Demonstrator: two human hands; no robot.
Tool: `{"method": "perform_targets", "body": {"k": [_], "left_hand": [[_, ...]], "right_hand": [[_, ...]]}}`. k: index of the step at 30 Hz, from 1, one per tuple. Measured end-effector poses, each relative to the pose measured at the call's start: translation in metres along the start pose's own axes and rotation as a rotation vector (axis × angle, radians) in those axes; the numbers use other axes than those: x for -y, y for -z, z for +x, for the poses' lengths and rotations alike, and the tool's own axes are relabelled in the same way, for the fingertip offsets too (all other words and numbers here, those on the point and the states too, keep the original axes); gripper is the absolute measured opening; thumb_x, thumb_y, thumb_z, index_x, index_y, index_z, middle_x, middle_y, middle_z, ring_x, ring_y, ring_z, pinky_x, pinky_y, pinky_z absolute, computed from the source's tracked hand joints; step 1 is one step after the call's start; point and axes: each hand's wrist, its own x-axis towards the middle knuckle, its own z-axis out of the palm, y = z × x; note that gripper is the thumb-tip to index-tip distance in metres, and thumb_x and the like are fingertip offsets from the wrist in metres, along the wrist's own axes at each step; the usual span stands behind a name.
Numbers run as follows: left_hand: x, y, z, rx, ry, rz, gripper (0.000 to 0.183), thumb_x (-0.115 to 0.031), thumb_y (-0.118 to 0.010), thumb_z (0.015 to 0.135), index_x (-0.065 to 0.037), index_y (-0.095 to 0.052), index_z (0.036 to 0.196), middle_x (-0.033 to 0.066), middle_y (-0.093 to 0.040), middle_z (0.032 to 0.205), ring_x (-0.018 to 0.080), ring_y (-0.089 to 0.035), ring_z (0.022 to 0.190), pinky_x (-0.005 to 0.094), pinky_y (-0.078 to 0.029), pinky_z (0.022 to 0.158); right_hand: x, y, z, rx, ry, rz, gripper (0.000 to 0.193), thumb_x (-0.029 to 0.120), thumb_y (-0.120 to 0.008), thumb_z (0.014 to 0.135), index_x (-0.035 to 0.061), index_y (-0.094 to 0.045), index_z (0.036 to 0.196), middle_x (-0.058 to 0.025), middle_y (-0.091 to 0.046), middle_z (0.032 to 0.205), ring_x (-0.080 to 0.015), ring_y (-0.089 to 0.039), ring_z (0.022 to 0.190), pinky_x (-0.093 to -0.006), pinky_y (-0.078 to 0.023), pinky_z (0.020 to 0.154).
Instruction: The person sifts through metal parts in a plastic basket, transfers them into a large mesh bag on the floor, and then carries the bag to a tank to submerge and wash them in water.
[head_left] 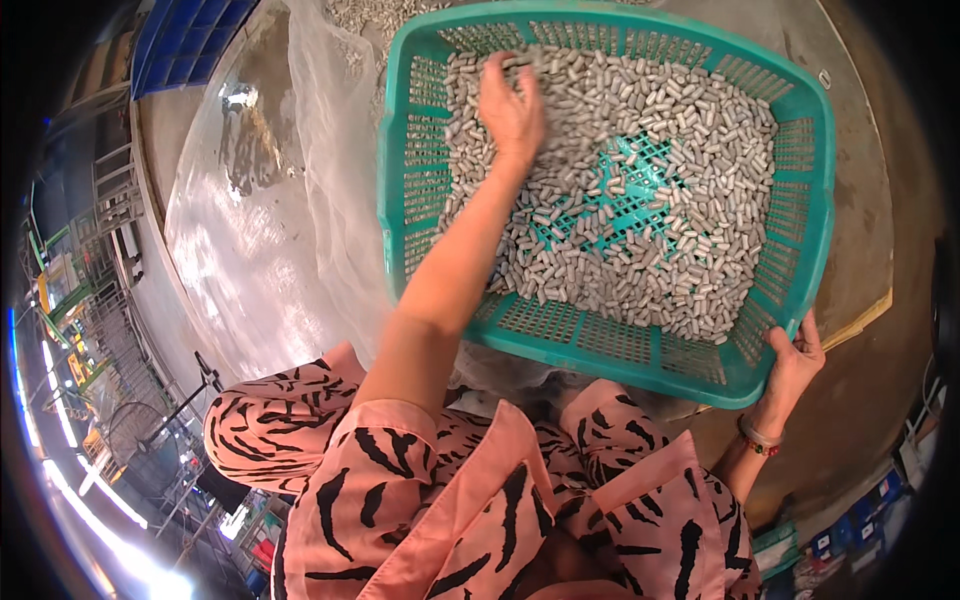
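Observation:
A teal rectangular plastic basket [828, 190] with slotted walls stands in front of me, tilted in the view. Many small grey-beige cylindrical pieces [690, 110] are spread inside it. Near the middle, the basket's lattice bottom [640, 165] shows through a gap among them. My left hand [512, 110] reaches into the far left part, fingers apart and bent down onto the pieces. Beside that hand, the pieces are smeared by motion. At the near right corner, my right hand [795, 360] grips the basket's rim; some of its fingers are hidden behind the wall.
Translucent plastic sheeting [335, 150] lies left of the basket and under it. More loose pieces [375, 14] lie beyond the far left corner. A blue crate [190, 45] stands far left, and a fan [140, 435] stands at the left.

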Motion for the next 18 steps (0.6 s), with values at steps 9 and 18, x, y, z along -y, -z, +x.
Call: {"method": "perform_targets", "body": {"k": [9,18], "left_hand": [[-0.086,-0.067,-0.048,0.423,-0.409,-0.324,0.044,-0.045,-0.058,0.079,-0.02,-0.056,0.115,0.0065,-0.062,0.109,0.0277,-0.055,0.094,0.0385,-0.044,0.082],[-0.089,0.051,-0.097,1.161,-0.879,-0.409,0.039,-0.04,-0.064,0.075,-0.029,-0.059,0.112,0.0003,-0.055,0.099,0.0246,-0.044,0.101,0.0438,-0.032,0.088]], "right_hand": [[0.016,-0.011,0.0,0.016,0.075,-0.05,0.053,-0.012,-0.055,0.067,-0.0093,-0.051,0.12,-0.0087,-0.064,0.094,-0.0088,-0.058,0.074,-0.0197,-0.047,0.066],[-0.003,0.004,0.004,0.035,0.056,0.067,0.055,-0.011,-0.054,0.068,-0.0091,-0.049,0.123,-0.0099,-0.063,0.098,-0.0111,-0.06,0.077,-0.022,-0.048,0.068]]}}
